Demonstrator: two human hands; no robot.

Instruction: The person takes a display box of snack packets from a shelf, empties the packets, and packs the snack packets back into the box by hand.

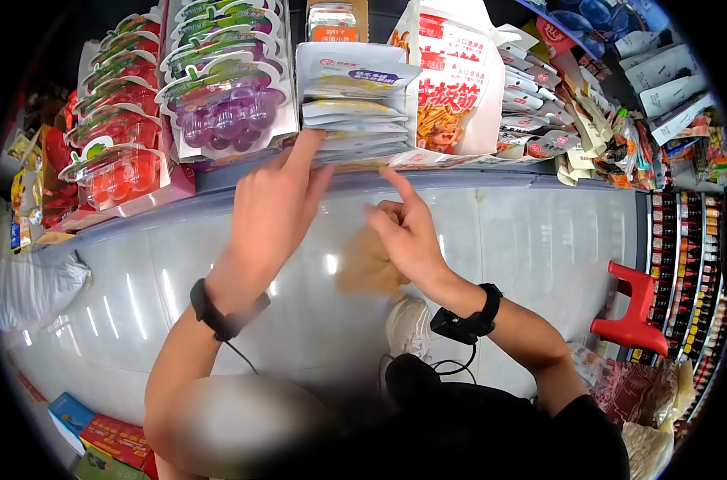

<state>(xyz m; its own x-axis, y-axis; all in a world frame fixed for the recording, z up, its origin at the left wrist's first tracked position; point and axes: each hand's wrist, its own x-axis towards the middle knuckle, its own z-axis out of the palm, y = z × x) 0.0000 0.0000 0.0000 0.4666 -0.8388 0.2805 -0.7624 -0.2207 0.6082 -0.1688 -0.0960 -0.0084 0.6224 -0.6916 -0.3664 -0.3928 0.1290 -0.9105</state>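
Note:
My left hand (pixel 271 212) reaches up to the shelf edge with its index finger stretched out against the left side of a stack of white snack packets (pixel 355 132). Its thumb is apart from that finger, and I see nothing held. The packets stand in a row, the front ones leaning. To the right, my right hand (pixel 411 236) points its index finger at the shelf lip just below the packets. Its other fingers curl round a blurred brown sheet (pixel 371 268), perhaps cardboard or paper, which hangs below the hand. Those curled fingers are partly hidden.
Purple grape-shaped packs (pixel 231 116) and red fruit-shaped packs (pixel 123 176) stand left. A white snack box (pixel 455 96) and more pouches (pixel 531 100) stand right. A red stool (pixel 631 308) and bottle racks (pixel 675 272) are at far right; a white bag (pixel 39 288) lies left.

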